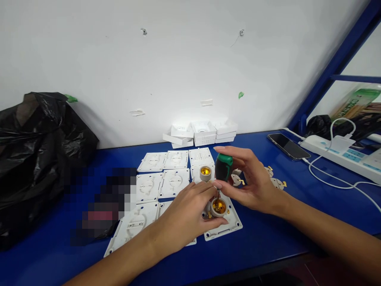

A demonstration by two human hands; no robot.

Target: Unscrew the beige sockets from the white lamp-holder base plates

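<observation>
My right hand [253, 178] grips a screwdriver [224, 167] by its green and black handle. Its shaft points down into a round lamp socket [218, 207] with a brass-coloured inside. That socket sits on a white square plate [224, 230] near the front of the table. The fingers of my left hand [195, 204] are curled round the socket's left side, thumb at its front edge. Behind my fingers stands a second lamp socket [205, 172] on another plate. To the left lie several white plates [148, 186] with round mouldings.
White boxes [204, 133] are stacked against the wall. Round parts with brass tabs [278, 183] lie right, partly behind my right hand. A phone [288, 145], a power strip [342, 153] and white cables occupy the right side. A black plastic bag [38, 159] fills the left.
</observation>
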